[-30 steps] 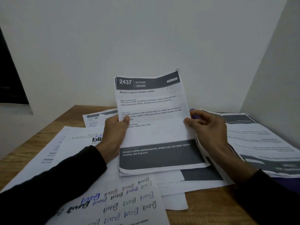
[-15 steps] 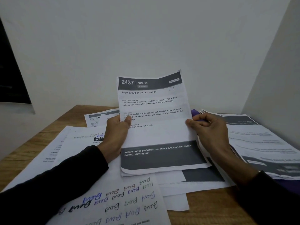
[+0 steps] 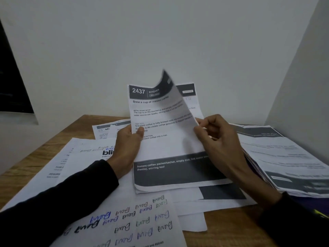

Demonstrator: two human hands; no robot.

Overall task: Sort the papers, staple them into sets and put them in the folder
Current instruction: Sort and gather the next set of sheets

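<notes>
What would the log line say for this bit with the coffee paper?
step: sorting | left hand: holds coffee sheet edge | right hand: peels its right edge, second sheet behind | stapled: not yet

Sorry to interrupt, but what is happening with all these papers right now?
A person is going through printed sheets at a wooden table. The left hand grips a small bundle by its left edge, while the right hand pinches the right edge of the top sheet, headed "2437 Kitchen", curling it forward so another printed sheet shows behind. Loose papers, including a handwritten sheet, lie spread below, and a thick stack sits to the right. Nothing looks stapled yet.
</notes>
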